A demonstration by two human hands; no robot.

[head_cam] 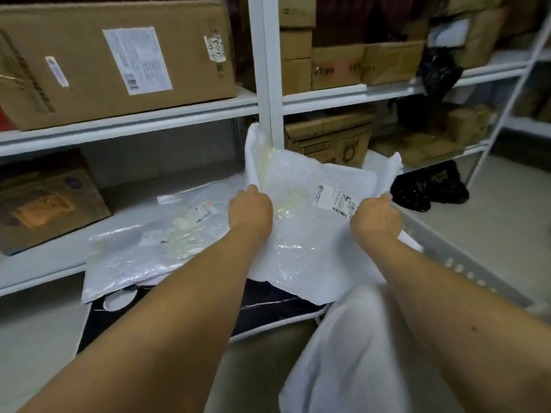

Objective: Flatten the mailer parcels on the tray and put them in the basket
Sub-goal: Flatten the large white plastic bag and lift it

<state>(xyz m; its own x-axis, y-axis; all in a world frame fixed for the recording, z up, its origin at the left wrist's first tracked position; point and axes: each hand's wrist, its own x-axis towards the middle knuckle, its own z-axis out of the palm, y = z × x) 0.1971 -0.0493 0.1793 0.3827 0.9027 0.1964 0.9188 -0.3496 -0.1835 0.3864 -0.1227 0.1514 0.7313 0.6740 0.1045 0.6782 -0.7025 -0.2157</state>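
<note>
White mailer parcel [310, 222], held taut with left hand [250, 211] and right hand [376, 217] each clamped on a side edge: flattening step; next, transfer to basket [465, 263] at 3 o'clock.

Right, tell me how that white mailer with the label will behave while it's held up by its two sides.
The mailer is probably floppy: its top corners curl and it sags between the left hand and the right hand. It looks light for its size, since a grip at each edge lifts it. Its glossy, crinkled plastic may be slippery, so it could slide out.
</note>
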